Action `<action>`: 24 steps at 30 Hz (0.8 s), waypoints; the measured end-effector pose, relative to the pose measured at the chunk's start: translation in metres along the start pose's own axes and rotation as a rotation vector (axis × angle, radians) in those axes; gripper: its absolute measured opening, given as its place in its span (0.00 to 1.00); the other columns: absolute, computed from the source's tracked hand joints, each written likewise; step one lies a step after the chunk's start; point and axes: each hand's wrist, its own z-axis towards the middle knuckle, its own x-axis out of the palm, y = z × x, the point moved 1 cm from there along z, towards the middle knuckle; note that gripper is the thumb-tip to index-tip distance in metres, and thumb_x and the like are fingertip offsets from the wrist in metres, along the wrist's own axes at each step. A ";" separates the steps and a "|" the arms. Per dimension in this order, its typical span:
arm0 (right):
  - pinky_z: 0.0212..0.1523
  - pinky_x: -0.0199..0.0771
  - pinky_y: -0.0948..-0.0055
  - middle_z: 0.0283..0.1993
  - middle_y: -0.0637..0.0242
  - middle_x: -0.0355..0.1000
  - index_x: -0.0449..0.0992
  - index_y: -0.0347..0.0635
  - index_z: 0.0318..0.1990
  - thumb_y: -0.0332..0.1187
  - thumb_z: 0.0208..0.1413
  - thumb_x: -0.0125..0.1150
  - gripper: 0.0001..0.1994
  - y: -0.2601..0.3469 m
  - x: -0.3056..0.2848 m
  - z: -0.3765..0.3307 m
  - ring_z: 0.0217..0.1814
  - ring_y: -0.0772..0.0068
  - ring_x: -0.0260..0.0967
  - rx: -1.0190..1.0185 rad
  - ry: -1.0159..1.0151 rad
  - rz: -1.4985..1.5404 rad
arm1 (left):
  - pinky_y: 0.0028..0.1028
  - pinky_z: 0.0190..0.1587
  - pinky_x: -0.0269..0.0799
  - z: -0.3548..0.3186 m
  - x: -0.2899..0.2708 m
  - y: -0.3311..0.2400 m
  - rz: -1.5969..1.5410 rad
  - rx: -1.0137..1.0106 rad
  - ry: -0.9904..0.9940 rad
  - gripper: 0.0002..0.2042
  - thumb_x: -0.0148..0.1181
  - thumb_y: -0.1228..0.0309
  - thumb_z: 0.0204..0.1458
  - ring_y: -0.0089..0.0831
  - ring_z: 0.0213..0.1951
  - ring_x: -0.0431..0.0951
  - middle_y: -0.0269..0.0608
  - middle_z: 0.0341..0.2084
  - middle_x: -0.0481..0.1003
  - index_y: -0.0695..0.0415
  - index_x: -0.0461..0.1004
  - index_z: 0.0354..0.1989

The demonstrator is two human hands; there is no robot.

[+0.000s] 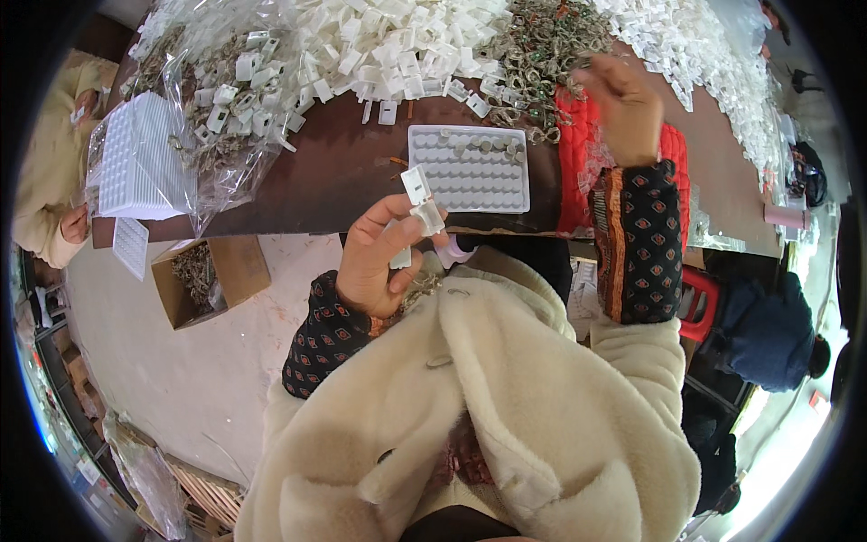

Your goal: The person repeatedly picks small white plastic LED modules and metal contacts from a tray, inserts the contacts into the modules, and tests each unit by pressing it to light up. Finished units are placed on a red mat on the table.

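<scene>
My left hand (375,257) is raised over the table's near edge, fingers closed around small white plastic casings. One casing (417,185) sticks up past the fingertips, and another white piece (400,259) shows lower in the palm. Over to the right, my right hand (628,108) hovers above a red padded cloth (578,163), its fingers curled together at the edge of a heap of small wired parts (551,54). Whatever its fingertips hold is too small to make out. Between the hands lies a white pocketed tray (470,194) with several round grey pieces (488,144) along its far rows.
A large heap of white casings (379,45) covers the table's far side; more white pieces (691,45) lie far right. At left stand stacked white trays (140,158) beside clear plastic bags (226,172). A cardboard box (239,271) sits on the floor. Another person's hand (74,224) shows far left.
</scene>
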 end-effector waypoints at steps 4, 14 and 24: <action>0.38 0.74 0.81 0.36 0.68 0.78 0.80 0.36 0.49 0.24 0.55 0.66 0.13 0.039 -0.004 -0.013 0.36 0.83 0.74 0.148 0.083 0.281 | 0.14 0.11 0.58 0.000 0.000 0.000 -0.028 0.038 0.064 0.15 0.58 0.72 0.59 0.22 0.32 0.75 0.50 0.42 0.74 0.65 0.70 0.52; 0.38 0.75 0.76 0.36 0.61 0.77 0.80 0.35 0.38 0.17 0.50 0.66 0.08 0.137 0.028 -0.088 0.37 0.67 0.76 -0.174 0.366 0.317 | 0.14 0.13 0.57 -0.008 0.015 -0.003 -0.010 0.246 -0.071 0.07 0.58 0.77 0.58 0.19 0.28 0.76 0.48 0.42 0.78 0.61 0.72 0.44; 0.37 0.74 0.75 0.37 0.61 0.77 0.79 0.36 0.39 0.18 0.53 0.64 0.07 0.147 0.040 -0.104 0.36 0.69 0.75 -0.055 0.369 0.412 | 0.21 0.34 0.75 -0.012 0.012 0.003 -0.017 0.472 0.002 0.11 0.61 0.84 0.54 0.23 0.37 0.78 0.51 0.45 0.78 0.63 0.71 0.45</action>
